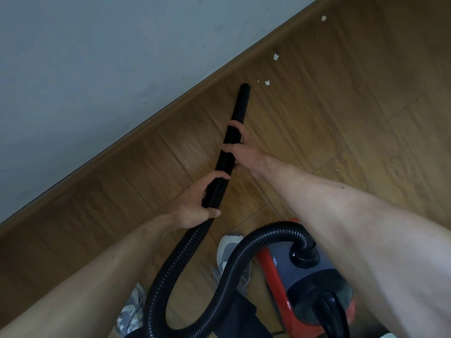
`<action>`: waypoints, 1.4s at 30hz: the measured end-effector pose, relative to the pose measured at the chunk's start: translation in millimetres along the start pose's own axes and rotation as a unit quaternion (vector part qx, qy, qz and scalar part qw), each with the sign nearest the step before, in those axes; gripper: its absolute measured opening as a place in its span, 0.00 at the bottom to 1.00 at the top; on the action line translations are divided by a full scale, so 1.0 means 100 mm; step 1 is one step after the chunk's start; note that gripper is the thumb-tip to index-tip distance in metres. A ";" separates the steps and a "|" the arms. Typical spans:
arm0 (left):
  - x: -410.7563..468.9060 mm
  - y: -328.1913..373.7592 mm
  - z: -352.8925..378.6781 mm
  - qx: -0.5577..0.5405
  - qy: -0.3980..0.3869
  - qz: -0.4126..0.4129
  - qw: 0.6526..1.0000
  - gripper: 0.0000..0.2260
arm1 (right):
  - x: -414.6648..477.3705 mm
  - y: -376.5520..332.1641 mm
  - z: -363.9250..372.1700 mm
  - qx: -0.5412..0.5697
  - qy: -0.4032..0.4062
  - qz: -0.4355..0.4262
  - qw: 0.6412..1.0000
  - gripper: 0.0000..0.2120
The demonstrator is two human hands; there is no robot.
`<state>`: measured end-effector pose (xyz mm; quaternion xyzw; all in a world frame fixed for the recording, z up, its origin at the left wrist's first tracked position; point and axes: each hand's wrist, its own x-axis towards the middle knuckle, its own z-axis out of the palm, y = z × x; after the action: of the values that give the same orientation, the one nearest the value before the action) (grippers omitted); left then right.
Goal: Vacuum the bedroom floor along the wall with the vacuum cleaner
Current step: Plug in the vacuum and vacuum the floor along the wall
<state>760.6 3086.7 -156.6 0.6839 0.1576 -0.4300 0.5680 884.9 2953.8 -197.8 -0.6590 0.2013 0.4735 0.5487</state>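
So most of the view is just the grey wall (97, 69) up top and the wood-look floor (341, 132) below it, with a brown baseboard (146, 129) cutting diagonally between them. The vacuum cleaner (317, 286), a red and grey canister, sits on the floor at the bottom right, right next to the person's shoes (228, 247). Its ribbed black hose (185, 254) loops out of the top of the canister, dips low and comes back up to the hands.

Both hands are wrapped around it. The left hand (195, 206) has its fingers curled round the ribbed part. The right hand (241, 152) is clamped further forward, about where the hose meets the smooth black tube (241, 106). So the right hand is the one nearer the working end.

The tube runs pretty much straight away from the person, with the tip down near the floor just short of the baseboard. A few little pale scraps (267, 82) lie just past the tip and off to its right. More are strung out further along the baseboard in that same direction. My guess is the next sweep needs to swing the tip right and follow the wall line, steered mostly from the right hand.
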 end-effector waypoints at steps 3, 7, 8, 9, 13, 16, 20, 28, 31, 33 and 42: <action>0.05 0.05 0.01 0.002 -0.004 0.003 1.000 0.32 | 0.01 -0.03 -0.07 0.003 0.009 -0.008 1.000 0.32; 0.09 0.12 -0.03 0.015 -0.006 0.007 1.000 0.32 | 0.03 -0.08 -0.11 0.021 0.013 -0.006 1.000 0.32; 0.10 0.15 -0.05 0.020 -0.006 0.010 1.000 0.32 | 0.04 -0.09 -0.12 0.027 0.016 -0.006 0.999 0.32; 0.11 0.18 -0.06 0.026 -0.007 0.012 1.000 0.32 | 0.04 -0.11 -0.13 0.032 0.018 -0.007 0.999 0.32; 0.14 0.29 -0.09 0.056 -0.005 0.012 0.998 0.31 | 0.04 -0.16 -0.20 0.040 0.023 -0.008 0.999 0.32; 0.17 0.35 -0.12 0.068 -0.008 0.012 0.998 0.31 | 0.03 -0.20 -0.25 0.061 0.027 -0.007 0.998 0.32; 0.21 0.46 -0.17 0.091 -0.014 0.026 0.995 0.31 | 0.00 -0.26 -0.30 0.074 0.035 -0.003 0.997 0.31; 0.27 0.75 -0.46 0.122 -0.048 0.038 0.991 0.31 | 0.00 -0.53 -0.36 0.113 0.032 0.014 0.993 0.32; 0.29 0.83 -0.59 0.125 -0.062 0.039 0.989 0.31 | 0.02 -0.63 -0.33 0.129 0.037 0.020 0.991 0.32; 0.27 0.86 -0.65 0.124 -0.069 0.037 0.989 0.31 | 0.01 -0.68 -0.30 0.134 0.034 0.027 0.990 0.32; 0.21 0.93 -0.88 0.119 -0.059 0.039 0.990 0.30 | 0.06 -0.92 -0.15 0.137 0.045 0.036 0.989 0.32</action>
<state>874.1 3133.0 -114.0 0.7258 0.0443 -0.4626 0.5072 965.5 2970.7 -154.7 -0.5906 0.3121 0.4309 0.6068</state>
